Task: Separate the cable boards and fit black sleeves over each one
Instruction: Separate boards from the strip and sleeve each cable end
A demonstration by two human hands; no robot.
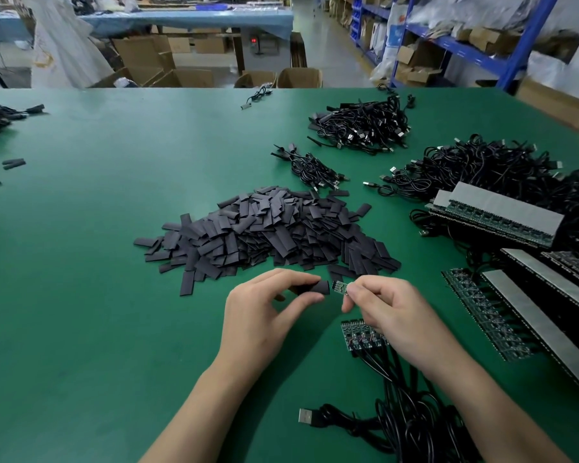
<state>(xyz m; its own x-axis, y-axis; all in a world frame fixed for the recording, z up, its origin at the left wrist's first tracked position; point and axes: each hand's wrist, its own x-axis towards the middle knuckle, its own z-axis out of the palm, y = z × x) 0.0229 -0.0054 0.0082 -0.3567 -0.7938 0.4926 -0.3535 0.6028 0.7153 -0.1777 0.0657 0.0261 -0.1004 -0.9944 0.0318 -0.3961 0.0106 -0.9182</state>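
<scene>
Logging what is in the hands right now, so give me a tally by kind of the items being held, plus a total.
Black sleeve, pinched in the left hand: 1
Small cable board, pinched in the right hand: 1
Total held: 2

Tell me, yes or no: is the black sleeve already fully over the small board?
No: the black sleeve in the left hand sits beside the small board held by the right hand, which remains uncovered.
</scene>
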